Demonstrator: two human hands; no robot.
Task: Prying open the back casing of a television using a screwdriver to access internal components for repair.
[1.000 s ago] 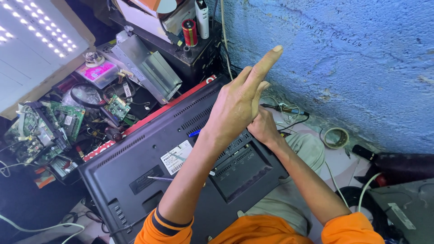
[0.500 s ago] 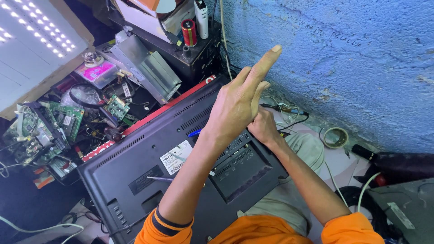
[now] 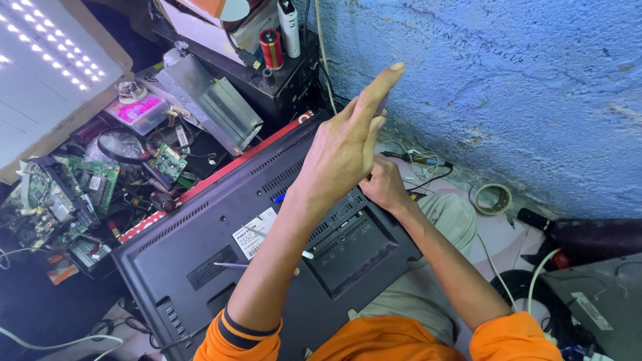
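Right hand partly behind left hand

A small white label sits on the black back of the television. A lit white light panel stands at top left.

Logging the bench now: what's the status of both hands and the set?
Left hand raised, open, fingers extended, holding nothing. Right hand low at the black TV back panel edge, grip hidden. Circuit boards crowd the left side.
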